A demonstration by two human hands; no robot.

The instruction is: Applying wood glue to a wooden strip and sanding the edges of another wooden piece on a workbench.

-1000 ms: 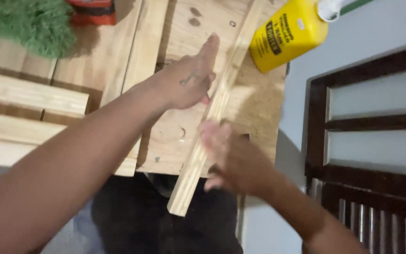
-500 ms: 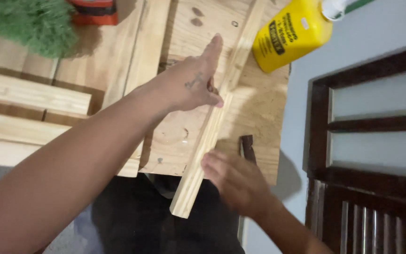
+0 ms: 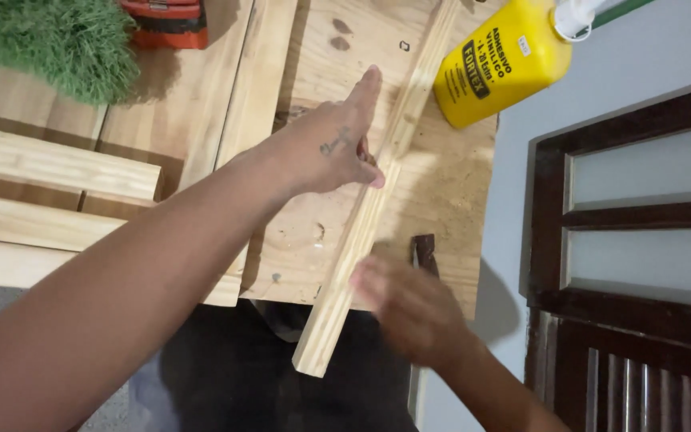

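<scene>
Bench (image 3: 449,200): plywood top, fills upper centre of frame; carries the loose timber and the glue.
Dark door frame (image 3: 625,240): right side of frame, standing off the bench; untouched.
Planks (image 3: 49,164): pale boards stacked at left, well apart from both hands.
Wood strip (image 3: 361,240): long thin batten, runs diagonally from top centre to lower centre; near end overhangs the bench edge.
Left hand (image 3: 329,152): centre frame, flat on the strip, grip spread apart, fingers pressing down rather than clamped; looks placed to pin the strip in line.
Right hand (image 3: 409,308): lower centre, blurred, just beside the strip's overhanging end; cannot tell grip state.
Green bristly thing (image 3: 49,40): upper left.
Yellow glue bottle (image 3: 497,60): upper right, lying on its side near the strip.
</scene>
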